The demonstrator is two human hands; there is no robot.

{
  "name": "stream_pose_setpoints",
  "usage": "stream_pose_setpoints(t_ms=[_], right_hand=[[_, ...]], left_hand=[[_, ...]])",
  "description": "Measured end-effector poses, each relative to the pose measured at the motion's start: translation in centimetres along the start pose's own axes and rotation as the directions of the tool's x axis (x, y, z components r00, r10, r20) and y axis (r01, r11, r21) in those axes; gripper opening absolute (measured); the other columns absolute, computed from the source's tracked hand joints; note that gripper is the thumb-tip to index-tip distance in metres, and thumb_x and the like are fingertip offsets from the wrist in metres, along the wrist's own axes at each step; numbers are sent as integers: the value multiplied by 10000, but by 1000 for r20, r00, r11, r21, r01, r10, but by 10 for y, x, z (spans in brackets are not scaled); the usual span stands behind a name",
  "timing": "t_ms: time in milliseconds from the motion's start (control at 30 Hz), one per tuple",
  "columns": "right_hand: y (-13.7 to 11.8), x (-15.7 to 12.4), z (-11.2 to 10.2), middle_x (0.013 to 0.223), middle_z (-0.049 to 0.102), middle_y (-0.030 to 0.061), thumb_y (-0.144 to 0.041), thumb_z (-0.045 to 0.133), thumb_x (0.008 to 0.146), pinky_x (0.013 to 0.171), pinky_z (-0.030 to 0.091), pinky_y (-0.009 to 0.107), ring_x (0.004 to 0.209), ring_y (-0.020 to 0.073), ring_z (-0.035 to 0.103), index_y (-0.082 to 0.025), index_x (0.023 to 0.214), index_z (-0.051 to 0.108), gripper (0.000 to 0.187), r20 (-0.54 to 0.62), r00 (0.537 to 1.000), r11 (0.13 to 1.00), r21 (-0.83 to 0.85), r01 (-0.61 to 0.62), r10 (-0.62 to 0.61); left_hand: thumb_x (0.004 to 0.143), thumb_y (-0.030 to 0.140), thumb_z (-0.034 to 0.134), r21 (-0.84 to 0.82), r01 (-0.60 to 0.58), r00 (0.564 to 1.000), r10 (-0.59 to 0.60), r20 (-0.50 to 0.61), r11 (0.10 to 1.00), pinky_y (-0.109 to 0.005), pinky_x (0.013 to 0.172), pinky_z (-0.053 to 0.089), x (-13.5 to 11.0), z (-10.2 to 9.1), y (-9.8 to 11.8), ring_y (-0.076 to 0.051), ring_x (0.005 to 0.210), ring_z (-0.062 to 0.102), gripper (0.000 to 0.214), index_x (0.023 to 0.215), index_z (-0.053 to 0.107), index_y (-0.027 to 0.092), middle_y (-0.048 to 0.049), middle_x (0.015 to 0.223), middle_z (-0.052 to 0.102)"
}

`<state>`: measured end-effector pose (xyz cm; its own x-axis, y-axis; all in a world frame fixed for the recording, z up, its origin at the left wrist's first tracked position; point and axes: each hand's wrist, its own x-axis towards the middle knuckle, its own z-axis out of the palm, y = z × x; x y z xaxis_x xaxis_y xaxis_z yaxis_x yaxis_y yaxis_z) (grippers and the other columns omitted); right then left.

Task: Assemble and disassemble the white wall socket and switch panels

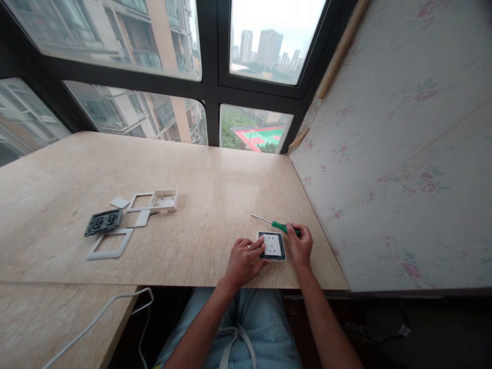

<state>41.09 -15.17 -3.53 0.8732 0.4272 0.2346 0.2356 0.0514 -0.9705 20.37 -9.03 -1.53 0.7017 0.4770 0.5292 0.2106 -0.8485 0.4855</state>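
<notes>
A square wall socket (272,245) with a white face and dark rim lies on the beige stone table (200,205) near its front edge. My left hand (244,261) grips the socket's left side with curled fingers. My right hand (299,245) holds its right side, fingers closed. A green-handled screwdriver (274,224) lies just behind the socket, its handle end touching or under my right fingers.
At the left lie a dark socket module (103,222), two white frames (110,244) (139,202), a white back box (164,200) and small white covers. A white cable (96,320) hangs off the table's lower step. A floral panel (400,154) walls the right; windows stand behind.
</notes>
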Motion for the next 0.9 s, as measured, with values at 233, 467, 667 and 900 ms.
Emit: stream_pose_setpoints(t_ms=[233,467,667,900], right_hand=[[0,0,0,906,676,40,-473,751,751,816,544,409,901,232,667,-203,865,639,314,6,1000,1000,4,-2,2],[-2,0,0,906,677,40,-475,759,743,814,537,393,882,219,660,-195,868,638,330,5,1000,1000,13,-9,9],[-4,-1,0,915,677,51,-483,758,740,810,535,386,898,222,651,-189,870,636,344,11,1000,1000,21,-8,8],[-4,-1,0,921,674,51,-489,753,744,832,528,386,916,223,644,-189,870,633,346,21,1000,1000,18,0,0]], left_hand=[[797,344,781,19,17,1000,-17,-9,1000,-442,741,520,-4,2,2,-223,779,661,327,1093,718,219,-64,1240,701],[763,365,791,-45,99,994,-101,-32,994,-414,722,550,-6,9,0,-221,746,685,348,1084,739,239,-79,1211,708],[757,321,784,-141,143,986,-153,-63,980,-402,745,563,-7,10,1,-202,683,718,311,1058,750,249,-76,1199,708],[751,314,800,-266,226,971,-239,-19,937,-401,749,558,-7,8,1,-144,510,677,296,1035,761,239,-95,1197,694]])
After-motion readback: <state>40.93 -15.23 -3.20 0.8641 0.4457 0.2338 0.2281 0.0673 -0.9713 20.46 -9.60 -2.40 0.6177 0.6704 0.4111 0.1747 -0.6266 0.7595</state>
